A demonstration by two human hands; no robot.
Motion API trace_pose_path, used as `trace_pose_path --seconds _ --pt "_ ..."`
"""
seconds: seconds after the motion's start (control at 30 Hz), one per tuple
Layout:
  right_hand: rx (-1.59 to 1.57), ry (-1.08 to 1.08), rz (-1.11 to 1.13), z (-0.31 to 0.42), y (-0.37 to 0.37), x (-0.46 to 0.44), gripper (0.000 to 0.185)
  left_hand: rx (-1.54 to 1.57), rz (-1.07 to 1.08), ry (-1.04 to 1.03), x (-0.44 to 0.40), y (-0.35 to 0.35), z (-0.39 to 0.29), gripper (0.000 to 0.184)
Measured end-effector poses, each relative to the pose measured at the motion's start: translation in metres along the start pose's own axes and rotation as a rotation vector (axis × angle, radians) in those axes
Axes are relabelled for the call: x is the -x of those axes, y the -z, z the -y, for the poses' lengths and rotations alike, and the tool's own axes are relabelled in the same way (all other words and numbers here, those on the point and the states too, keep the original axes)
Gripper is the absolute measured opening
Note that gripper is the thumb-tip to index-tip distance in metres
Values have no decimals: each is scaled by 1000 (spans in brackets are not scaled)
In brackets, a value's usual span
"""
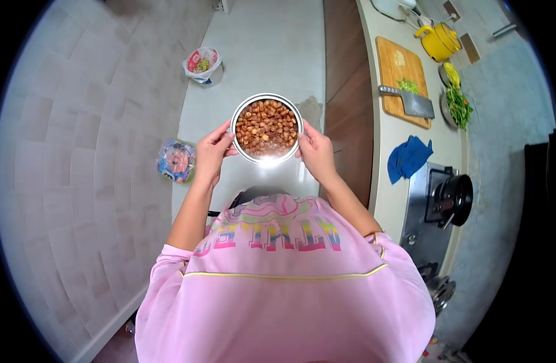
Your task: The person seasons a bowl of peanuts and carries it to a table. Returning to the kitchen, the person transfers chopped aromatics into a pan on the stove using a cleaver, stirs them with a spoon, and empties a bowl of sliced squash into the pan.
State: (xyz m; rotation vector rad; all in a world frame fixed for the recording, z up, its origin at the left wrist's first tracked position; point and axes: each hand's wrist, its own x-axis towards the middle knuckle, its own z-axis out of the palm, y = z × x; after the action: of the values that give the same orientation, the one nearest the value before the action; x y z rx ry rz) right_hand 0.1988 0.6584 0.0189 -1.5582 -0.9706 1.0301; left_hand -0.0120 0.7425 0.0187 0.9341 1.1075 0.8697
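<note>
Between my two hands is a round steel bowl point(268, 160) filled with reddish-brown nuts or beans point(267, 126); which of the two I cannot tell. My left hand point(214, 150) grips the bowl's left rim, thumb on the edge and fingers curled under. On the opposite side my right hand point(317, 151) holds the rim in the same way. The bowl is held level over the floor, in front of my body, and its underside is hidden.
A worktop point(381, 139) runs along the right with a cutting board point(399, 60), a cleaver point(414, 103), green vegetables point(459, 109), a blue cloth point(409, 158), a yellow pot point(441, 42) and a black pan point(458, 199) on the stove. Leftward stand a lined bin point(211, 75) and a plastic package point(176, 160).
</note>
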Motion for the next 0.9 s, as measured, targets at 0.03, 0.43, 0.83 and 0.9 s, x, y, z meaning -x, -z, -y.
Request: trace_pose_path --seconds 0.03,0.43,0.83,0.9 --pt "-11 -15 -3 2 2 -12 39 -2 19 28 -15 -1 6 35" --pt "-80 -75 -123 2 16 -115 38 -24 128 101 -139 -32 -20 35" --pt "-223 -46 -398 42 -21 -234 39 -161 352 2 -292 -44 -111 35" --pt "-229 -78 -376 35 -28 -260 39 -174 369 91 -326 -39 -106 36"
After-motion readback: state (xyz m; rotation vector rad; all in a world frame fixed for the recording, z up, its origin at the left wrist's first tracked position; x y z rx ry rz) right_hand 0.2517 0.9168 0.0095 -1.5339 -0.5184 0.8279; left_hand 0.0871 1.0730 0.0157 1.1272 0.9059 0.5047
